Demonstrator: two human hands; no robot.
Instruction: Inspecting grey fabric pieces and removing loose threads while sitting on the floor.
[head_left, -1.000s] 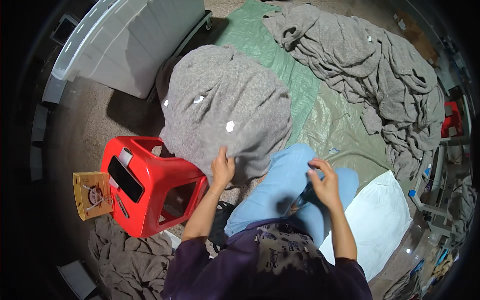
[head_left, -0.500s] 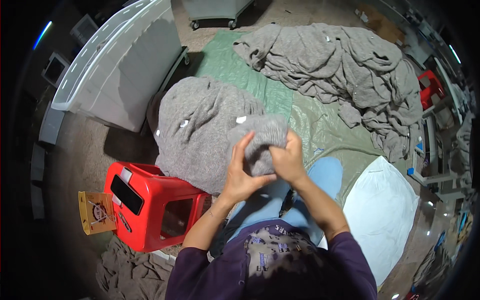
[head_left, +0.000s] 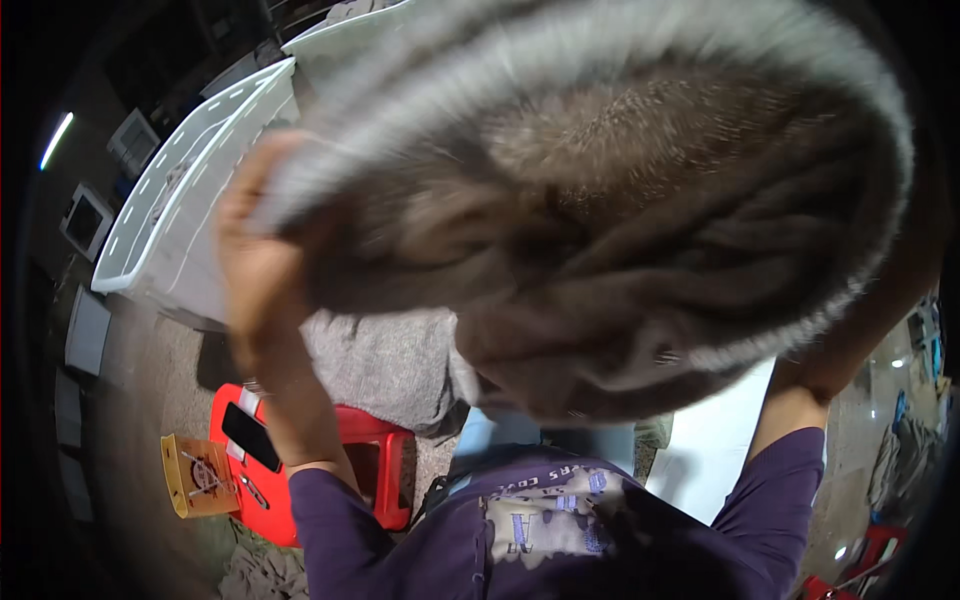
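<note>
Here, left hand [head_left: 262,265] and right hand [head_left: 835,365] grasp the grey towel [head_left: 620,200], lifted overhead; its folding appears barely begun, beside the red stool [head_left: 375,450].

Grey knitted cloth [head_left: 620,200]: blurred, top cut off by the frame edge, hiding the floor behind. Right hand [head_left: 850,340]: largely concealed behind cloth (grip unreadable). Red stool [head_left: 385,470]: partly hidden by the left forearm.
</note>
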